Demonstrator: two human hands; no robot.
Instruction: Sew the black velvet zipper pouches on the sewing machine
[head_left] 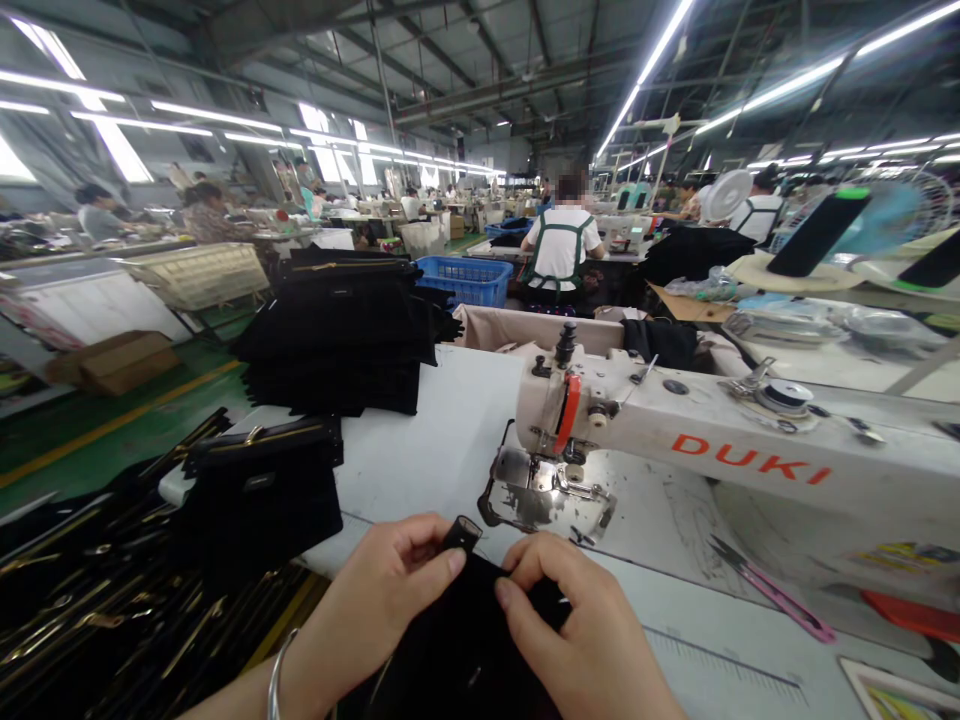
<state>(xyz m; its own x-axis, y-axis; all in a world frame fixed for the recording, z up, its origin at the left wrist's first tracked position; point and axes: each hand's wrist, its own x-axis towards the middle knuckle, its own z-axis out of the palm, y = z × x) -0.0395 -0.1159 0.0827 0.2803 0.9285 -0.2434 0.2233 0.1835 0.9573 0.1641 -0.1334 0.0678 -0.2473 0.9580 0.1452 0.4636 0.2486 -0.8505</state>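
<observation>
Both hands hold a black fabric piece (469, 640) in front of the sewing machine (630, 400). My left hand (390, 580) pinches its upper left edge between thumb and fingers, next to a small rolled black end that sticks up. The top right edge is pinched by my right hand (570, 610), with the fingers curled. The fabric hangs below both hands, near the table's front edge. Just beyond the hands lie the machine's needle area and metal plate (525, 505). The lower part of the fabric runs out of view.
Stacked black pieces (337, 330) stand at the back left of the table (427, 440). Another black piece with a zipper (262, 500) and a zippered heap (97, 620) lie left. Pink-handled snips (780, 590) rest right. A blue basket (465, 280) and a seated person are beyond.
</observation>
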